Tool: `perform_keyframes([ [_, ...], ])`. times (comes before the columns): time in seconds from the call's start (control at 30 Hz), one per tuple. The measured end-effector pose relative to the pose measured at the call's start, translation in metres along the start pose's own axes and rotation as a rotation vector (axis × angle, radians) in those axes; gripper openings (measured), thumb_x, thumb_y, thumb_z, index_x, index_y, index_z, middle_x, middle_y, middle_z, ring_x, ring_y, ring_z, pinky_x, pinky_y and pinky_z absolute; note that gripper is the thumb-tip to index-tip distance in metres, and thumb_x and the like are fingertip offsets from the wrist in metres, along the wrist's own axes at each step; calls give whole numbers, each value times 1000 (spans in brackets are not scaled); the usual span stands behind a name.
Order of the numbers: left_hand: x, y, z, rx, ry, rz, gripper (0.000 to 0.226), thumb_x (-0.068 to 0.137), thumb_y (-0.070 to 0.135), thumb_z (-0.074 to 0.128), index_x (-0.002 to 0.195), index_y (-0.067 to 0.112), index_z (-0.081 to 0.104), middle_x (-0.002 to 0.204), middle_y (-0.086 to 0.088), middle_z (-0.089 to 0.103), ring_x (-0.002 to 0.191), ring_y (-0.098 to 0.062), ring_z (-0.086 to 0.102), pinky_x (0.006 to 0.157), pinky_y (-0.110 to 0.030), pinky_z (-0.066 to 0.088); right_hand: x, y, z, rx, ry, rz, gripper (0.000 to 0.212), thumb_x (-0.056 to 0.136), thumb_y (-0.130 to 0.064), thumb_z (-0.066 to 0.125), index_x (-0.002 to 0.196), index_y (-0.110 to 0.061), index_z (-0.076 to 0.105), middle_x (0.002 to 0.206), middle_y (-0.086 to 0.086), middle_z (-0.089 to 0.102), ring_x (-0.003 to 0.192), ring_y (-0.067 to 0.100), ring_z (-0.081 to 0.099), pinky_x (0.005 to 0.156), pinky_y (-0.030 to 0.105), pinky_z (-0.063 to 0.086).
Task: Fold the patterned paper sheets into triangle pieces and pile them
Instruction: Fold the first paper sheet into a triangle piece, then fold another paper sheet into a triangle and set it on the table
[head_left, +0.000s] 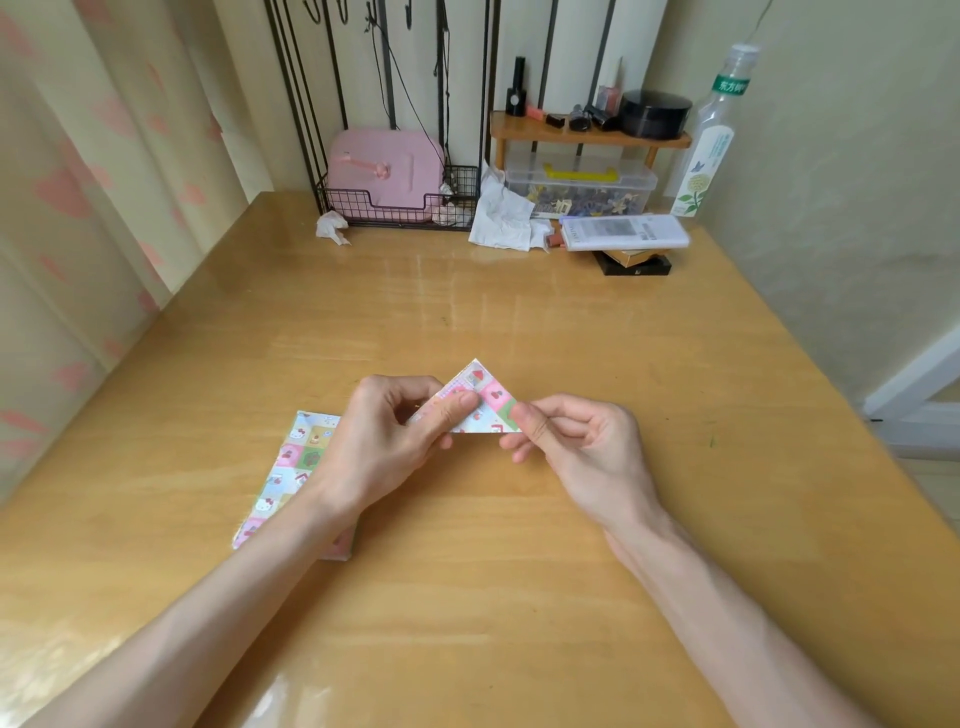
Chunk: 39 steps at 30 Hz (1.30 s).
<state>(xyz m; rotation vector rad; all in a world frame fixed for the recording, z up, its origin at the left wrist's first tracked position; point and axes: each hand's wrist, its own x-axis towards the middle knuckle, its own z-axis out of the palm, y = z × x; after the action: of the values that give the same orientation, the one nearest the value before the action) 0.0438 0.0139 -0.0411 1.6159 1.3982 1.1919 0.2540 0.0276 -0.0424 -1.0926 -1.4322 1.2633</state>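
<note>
A small folded triangle of patterned paper (485, 396), pink, green and white squares, is held just above the wooden table (467, 597) at its middle. My left hand (395, 431) pinches the triangle's left part, thumb on top. My right hand (576, 441) pinches its right corner between thumb and forefinger. A stack of flat patterned sheets (291, 467) lies on the table to the left, partly hidden under my left wrist and forearm.
Along the back edge stand a black wire rack with a pink case (387, 171), crumpled tissues (501, 218), a clear storage box (579, 189) under a small wooden shelf, a white flat box (626, 233) and a tall bottle (714, 135). Curtains hang at the left.
</note>
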Motion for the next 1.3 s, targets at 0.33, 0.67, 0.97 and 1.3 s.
perform_keyframes([
  [0.33, 5, 1, -25, -57, -155, -101, 28, 84, 42, 79, 74, 16, 76, 56, 3, 65, 41, -5, 45, 42, -14, 31, 2, 2, -2, 41, 77, 25, 13, 88, -26, 80, 91, -13, 80, 76, 5, 77, 64, 12, 69, 59, 11, 46],
  [0.67, 15, -21, -62, -68, 258, -72, 12, 92, 35, 75, 90, 24, 79, 85, 2, 78, 65, -11, 70, 49, -15, 45, 45, -2, -4, -97, 191, 66, 8, 89, -18, 80, 94, -14, 77, 72, 7, 76, 56, 8, 62, 60, 14, 50],
  [0.97, 18, -31, -71, 23, 396, -45, 9, 96, 31, 72, 93, 24, 77, 83, 8, 77, 70, -8, 71, 68, -17, 54, 116, 10, 20, -704, 229, -36, 13, 88, -36, 77, 94, -26, 73, 68, -12, 71, 72, 13, 68, 64, 27, 48],
  [1.3, 20, -38, -78, 122, 447, -47, 12, 95, 38, 70, 95, 28, 78, 95, 16, 76, 97, -3, 67, 74, -24, 50, 117, 25, 21, -976, 96, -353, 10, 94, -32, 72, 100, -33, 80, 80, -6, 62, 87, 22, 52, 72, 35, 43],
])
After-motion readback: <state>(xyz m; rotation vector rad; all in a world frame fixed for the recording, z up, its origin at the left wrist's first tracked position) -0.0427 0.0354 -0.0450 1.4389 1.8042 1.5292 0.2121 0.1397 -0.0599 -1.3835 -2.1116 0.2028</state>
